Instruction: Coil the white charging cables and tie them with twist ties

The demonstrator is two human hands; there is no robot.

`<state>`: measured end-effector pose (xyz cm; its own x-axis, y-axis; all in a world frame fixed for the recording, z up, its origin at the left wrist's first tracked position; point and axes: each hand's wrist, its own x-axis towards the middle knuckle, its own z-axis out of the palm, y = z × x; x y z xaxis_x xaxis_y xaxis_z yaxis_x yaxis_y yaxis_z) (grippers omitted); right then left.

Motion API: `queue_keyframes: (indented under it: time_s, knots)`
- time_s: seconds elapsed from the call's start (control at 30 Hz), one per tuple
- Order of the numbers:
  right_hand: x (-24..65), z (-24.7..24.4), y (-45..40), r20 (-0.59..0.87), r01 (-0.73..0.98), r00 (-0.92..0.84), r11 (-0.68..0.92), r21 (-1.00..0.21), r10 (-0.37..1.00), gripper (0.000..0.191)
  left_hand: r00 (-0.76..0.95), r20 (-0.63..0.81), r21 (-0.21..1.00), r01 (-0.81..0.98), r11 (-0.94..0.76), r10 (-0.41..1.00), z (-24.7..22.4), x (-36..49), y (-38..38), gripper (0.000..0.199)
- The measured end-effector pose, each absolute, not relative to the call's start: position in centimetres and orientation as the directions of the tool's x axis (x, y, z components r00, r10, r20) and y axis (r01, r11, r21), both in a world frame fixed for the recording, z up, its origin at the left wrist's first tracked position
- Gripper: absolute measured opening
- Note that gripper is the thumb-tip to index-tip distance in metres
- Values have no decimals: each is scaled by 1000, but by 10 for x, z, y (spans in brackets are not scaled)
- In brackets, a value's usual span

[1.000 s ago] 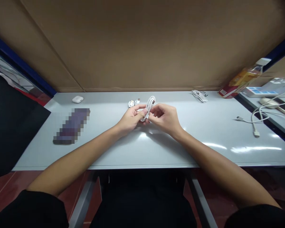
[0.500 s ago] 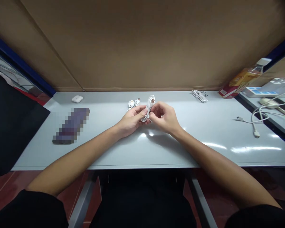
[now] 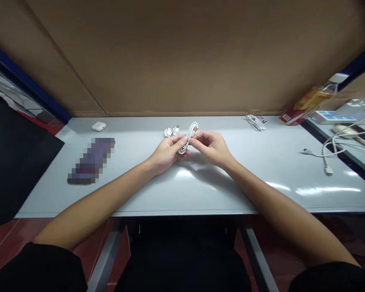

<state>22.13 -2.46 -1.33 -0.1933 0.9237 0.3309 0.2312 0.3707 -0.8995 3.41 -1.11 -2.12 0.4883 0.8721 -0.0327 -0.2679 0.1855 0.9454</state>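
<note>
A white charging cable point(image 3: 192, 130), coiled into a narrow looped bundle, is held upright over the middle of the desk. My left hand point(image 3: 168, 153) grips the lower part of the loops between thumb and fingers. From the other side, my right hand point(image 3: 212, 147) pinches at the middle of the bundle with thumb and index finger; the exact bit of cable between those fingertips is hard to see. Just behind my left hand lies another coiled white cable point(image 3: 168, 132), and its plug point(image 3: 176, 129) shows beside it.
At the left are a white earbud case point(image 3: 99, 126) and a pixelated dark flat object point(image 3: 93, 160). Toward the right back lies a bundled white cable point(image 3: 255, 122). A drink bottle point(image 3: 310, 101) leans near the cardboard wall point(image 3: 182, 56). Loose cables point(image 3: 327, 152) trail over the desk's right side.
My right hand's fingers have straightened and shifted to pinch the bundle's middle. The bundle in my left hand has moved slightly left at its lower end.
</note>
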Motion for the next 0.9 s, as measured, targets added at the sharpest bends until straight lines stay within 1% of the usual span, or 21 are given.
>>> queue_keyframes:
  time_s: [0.07,0.17,0.33,0.47,0.57,0.77,0.9]
  knots:
    - [222,-13,-25,333,265,-193,375,-888,923,28,472,-39,953,-246,174,881,-22,34,-11,42]
    - [222,-11,-27,316,331,-171,356,-874,933,27,430,-22,982,-162,101,903,-23,34,-12,45]
    - [221,-12,-28,286,384,-138,318,-867,948,25,383,80,996,-56,-63,920,-25,33,-14,49]
    - [222,-13,-27,301,371,-166,342,-863,939,23,381,44,997,-73,-17,924,-23,33,-13,50]
    - [224,-12,-26,292,359,-186,342,-868,938,28,400,17,996,-90,20,916,-22,32,-13,49]
    - [226,-11,-25,249,347,-157,290,-892,956,37,472,-5,991,-116,68,882,-22,28,-11,45]
    - [226,-10,-25,212,343,-138,247,-906,968,41,526,-19,986,-133,104,850,-25,24,-8,49]
